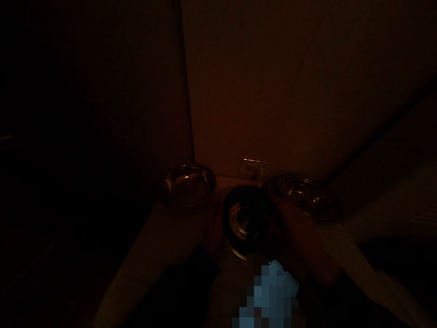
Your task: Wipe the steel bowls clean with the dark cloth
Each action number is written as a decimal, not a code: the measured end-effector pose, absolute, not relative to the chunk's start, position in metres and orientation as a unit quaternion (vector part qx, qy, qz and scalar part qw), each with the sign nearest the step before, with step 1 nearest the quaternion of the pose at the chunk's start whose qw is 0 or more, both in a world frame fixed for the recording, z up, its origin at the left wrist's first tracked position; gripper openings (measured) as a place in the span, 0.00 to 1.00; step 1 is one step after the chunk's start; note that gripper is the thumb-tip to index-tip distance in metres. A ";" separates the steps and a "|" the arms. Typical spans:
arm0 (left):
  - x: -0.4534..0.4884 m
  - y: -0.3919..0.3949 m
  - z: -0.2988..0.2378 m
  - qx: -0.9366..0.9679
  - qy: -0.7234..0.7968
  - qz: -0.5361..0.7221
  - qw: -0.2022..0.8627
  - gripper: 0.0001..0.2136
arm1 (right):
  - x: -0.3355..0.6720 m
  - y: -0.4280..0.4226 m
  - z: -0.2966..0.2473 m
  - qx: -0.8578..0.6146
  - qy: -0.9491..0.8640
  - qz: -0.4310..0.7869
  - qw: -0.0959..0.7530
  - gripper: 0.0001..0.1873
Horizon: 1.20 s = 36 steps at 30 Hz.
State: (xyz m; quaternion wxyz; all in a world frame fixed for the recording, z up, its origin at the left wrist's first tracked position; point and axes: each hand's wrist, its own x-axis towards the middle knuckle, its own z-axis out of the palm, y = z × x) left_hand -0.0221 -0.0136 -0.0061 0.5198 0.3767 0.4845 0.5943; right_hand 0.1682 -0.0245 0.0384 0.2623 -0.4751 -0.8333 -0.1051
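The light is very dim. A round, dark metal bowl [243, 221] sits between my two hands, low over the table, with a few glints at its middle. My left hand [214, 232] is closed on the left side of its rim. On the right side, my right hand [302, 230] wraps round the edge, its fingertips lost in shadow. Whether the bowl touches the table cannot be made out.
A shiny metal bowl [190, 186] stands at the table's back left, and metal dishware [305, 198] at the back right. A wall socket [256, 167] is behind. A bright bluish, pixelated patch [276, 291] lies in front on the table [143, 259].
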 end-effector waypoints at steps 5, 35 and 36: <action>-0.024 -0.014 -0.006 0.419 0.484 0.594 0.487 0.18 | 0.157 -0.028 0.027 -0.505 -0.835 -0.051 0.213 0.17; -0.022 -0.024 -0.035 0.430 0.599 0.524 0.427 0.15 | 0.120 -0.053 0.021 -0.425 -0.903 0.036 0.052 0.22; -0.022 -0.023 -0.034 0.433 0.601 0.524 0.422 0.16 | 0.117 -0.051 0.021 -0.429 -0.902 0.016 0.042 0.23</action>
